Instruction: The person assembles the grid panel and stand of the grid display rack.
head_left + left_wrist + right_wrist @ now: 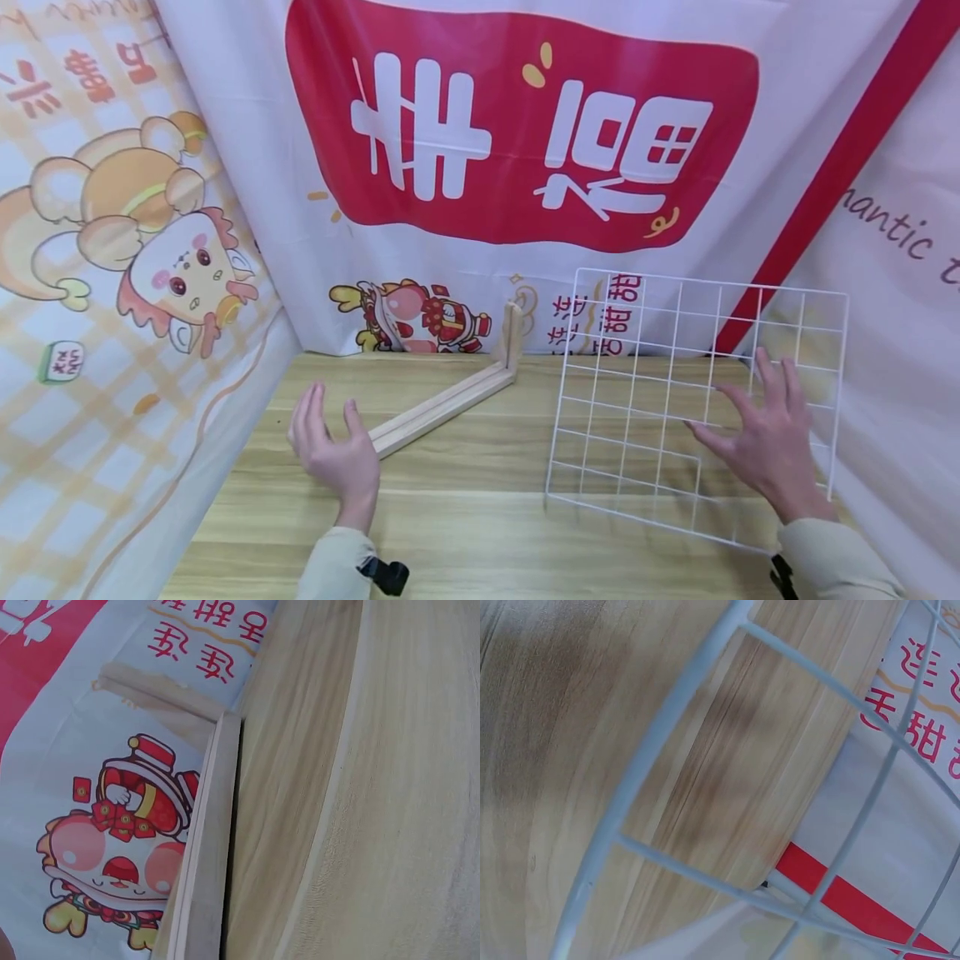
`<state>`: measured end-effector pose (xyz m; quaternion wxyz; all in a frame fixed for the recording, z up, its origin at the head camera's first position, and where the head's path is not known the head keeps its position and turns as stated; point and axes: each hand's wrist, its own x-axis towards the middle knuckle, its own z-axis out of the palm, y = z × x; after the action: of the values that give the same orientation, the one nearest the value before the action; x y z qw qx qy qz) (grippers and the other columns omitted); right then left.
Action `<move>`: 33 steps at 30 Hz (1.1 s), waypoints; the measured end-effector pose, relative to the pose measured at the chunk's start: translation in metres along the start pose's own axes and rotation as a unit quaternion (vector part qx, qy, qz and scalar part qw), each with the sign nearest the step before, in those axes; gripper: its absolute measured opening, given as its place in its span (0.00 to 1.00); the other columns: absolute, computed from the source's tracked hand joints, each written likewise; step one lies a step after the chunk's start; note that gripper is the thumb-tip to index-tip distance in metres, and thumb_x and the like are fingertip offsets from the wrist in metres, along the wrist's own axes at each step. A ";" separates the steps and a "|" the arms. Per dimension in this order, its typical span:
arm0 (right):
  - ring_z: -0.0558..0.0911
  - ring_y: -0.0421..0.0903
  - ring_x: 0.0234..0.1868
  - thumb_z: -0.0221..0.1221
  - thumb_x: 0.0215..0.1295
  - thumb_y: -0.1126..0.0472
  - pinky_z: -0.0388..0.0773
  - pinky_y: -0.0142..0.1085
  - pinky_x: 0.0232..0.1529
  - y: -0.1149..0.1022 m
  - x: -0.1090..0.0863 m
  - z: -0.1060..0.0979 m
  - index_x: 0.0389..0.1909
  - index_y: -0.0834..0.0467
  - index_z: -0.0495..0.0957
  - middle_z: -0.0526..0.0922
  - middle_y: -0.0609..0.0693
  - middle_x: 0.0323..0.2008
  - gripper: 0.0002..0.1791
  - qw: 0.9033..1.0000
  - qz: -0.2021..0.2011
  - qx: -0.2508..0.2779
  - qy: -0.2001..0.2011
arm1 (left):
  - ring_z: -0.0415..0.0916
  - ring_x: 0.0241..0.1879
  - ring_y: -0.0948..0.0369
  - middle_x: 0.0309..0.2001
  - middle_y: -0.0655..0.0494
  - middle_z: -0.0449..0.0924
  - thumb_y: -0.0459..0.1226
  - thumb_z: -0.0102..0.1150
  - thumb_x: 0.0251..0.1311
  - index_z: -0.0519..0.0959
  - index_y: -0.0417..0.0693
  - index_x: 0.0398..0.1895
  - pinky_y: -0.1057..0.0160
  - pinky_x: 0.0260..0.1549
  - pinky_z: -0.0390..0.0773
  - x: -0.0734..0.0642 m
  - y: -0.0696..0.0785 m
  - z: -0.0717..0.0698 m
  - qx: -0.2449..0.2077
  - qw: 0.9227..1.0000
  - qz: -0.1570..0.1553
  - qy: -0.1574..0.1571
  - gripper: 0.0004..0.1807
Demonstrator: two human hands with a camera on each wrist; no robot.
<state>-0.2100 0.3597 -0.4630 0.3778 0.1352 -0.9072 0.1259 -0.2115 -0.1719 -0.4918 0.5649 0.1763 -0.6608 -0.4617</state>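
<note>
Left hand by the wooden bracket, right hand spread wide at the white wire grid!
Here's the left hand, relaxed and gripping nothing, overlapping the near end of the bracket, whose long bar slants across the counter to its upright piece; whether they touch, I can't tell. Over to the right, fingers fanned, the right hand shows in front of the tilted grid, nothing in its grasp, contact unclear. Behind, a printed cloth hangs.

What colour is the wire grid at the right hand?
The wire grid is white; it shows best in the head view.
</note>
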 end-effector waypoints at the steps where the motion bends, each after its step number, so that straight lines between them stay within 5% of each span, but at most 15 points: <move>1: 0.48 0.75 0.84 0.43 0.59 0.10 0.47 0.77 0.80 -0.001 0.000 -0.001 0.53 0.60 0.83 0.57 0.70 0.81 0.58 1.000 0.002 0.000 0.002 | 0.73 0.72 0.53 0.68 0.55 0.82 0.32 0.72 0.65 0.82 0.50 0.66 0.58 0.79 0.67 0.000 -0.001 -0.001 0.003 1.000 -0.016 0.000 0.25; 6: 0.48 0.74 0.84 0.43 0.59 0.10 0.48 0.79 0.79 -0.002 0.002 -0.004 0.53 0.61 0.83 0.57 0.70 0.82 0.58 1.000 0.008 -0.012 0.007 | 0.76 0.69 0.57 0.69 0.56 0.80 0.32 0.68 0.69 0.79 0.50 0.69 0.63 0.72 0.78 0.005 -0.006 -0.007 0.009 0.995 -0.097 -0.002 0.26; 13: 0.47 0.71 0.85 0.43 0.59 0.11 0.48 0.79 0.78 -0.001 0.006 -0.007 0.55 0.63 0.83 0.56 0.68 0.83 0.59 0.999 0.020 -0.017 0.019 | 0.84 0.56 0.59 0.58 0.44 0.86 0.30 0.67 0.69 0.83 0.41 0.63 0.74 0.55 0.86 0.011 -0.011 -0.008 0.008 0.990 -0.143 -0.008 0.20; 20: 0.52 0.74 0.83 0.48 0.60 0.13 0.50 0.78 0.79 -0.001 0.014 -0.004 0.52 0.63 0.84 0.60 0.69 0.81 0.55 0.998 0.000 -0.009 0.056 | 0.86 0.55 0.55 0.57 0.43 0.88 0.30 0.68 0.68 0.84 0.43 0.62 0.80 0.51 0.84 0.018 -0.010 -0.009 0.014 0.988 -0.153 -0.036 0.20; 27: 0.52 0.73 0.84 0.51 0.59 0.14 0.49 0.76 0.81 -0.006 0.024 -0.006 0.51 0.64 0.84 0.60 0.67 0.82 0.54 0.998 0.004 0.003 0.069 | 0.86 0.51 0.65 0.57 0.45 0.89 0.31 0.69 0.68 0.83 0.45 0.63 0.81 0.51 0.83 0.018 -0.012 -0.003 0.018 0.985 -0.153 -0.082 0.21; 33: 0.50 0.71 0.85 0.49 0.60 0.14 0.48 0.76 0.81 -0.013 0.033 -0.010 0.52 0.64 0.84 0.58 0.65 0.83 0.55 0.998 0.012 -0.001 0.056 | 0.90 0.53 0.54 0.55 0.46 0.90 0.31 0.71 0.66 0.85 0.46 0.62 0.65 0.57 0.87 0.010 -0.010 0.011 0.028 0.983 -0.143 -0.109 0.20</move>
<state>-0.2216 0.3462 -0.4311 0.4269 0.1169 -0.8863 0.1366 -0.2280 -0.1801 -0.4933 0.4129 0.2332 -0.6991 -0.5352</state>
